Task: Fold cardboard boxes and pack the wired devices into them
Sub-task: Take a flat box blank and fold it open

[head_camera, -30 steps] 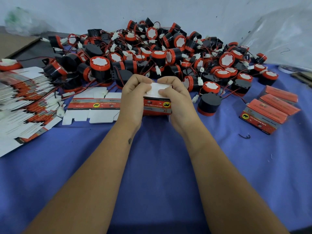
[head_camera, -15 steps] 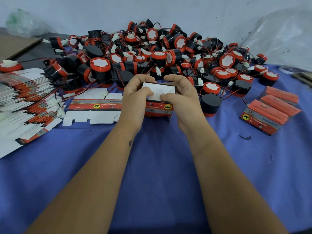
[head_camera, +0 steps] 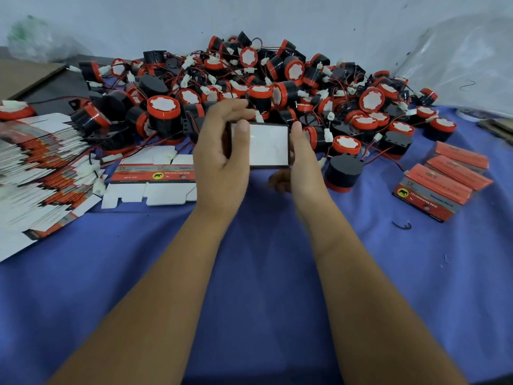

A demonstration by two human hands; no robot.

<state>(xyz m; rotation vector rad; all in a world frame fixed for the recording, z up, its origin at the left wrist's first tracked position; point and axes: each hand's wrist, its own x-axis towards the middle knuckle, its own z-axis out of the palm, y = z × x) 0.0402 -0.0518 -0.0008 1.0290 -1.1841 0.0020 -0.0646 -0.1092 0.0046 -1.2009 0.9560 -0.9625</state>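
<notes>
A small folded cardboard box (head_camera: 266,145) is held above the blue cloth, its open white inside facing me. My left hand (head_camera: 219,159) grips its left side, thumb over the rim. My right hand (head_camera: 301,162) holds the right side, fingers curled underneath. Behind the box lies a big heap of black-and-red wired devices (head_camera: 249,87) with white connectors. One black device (head_camera: 344,170) stands alone just right of my right hand. A flat unfolded box blank (head_camera: 155,184) lies to the left of my left hand.
A fanned stack of flat box blanks (head_camera: 41,168) covers the left side. Three closed orange boxes (head_camera: 444,179) lie at the right. The blue cloth (head_camera: 263,273) spreads across the table. A clear plastic bag (head_camera: 458,65) leans against the wall at the back right.
The box has been lifted off the cloth and tipped so its open white inside faces me. Both hands have shifted to grip its two sides.
</notes>
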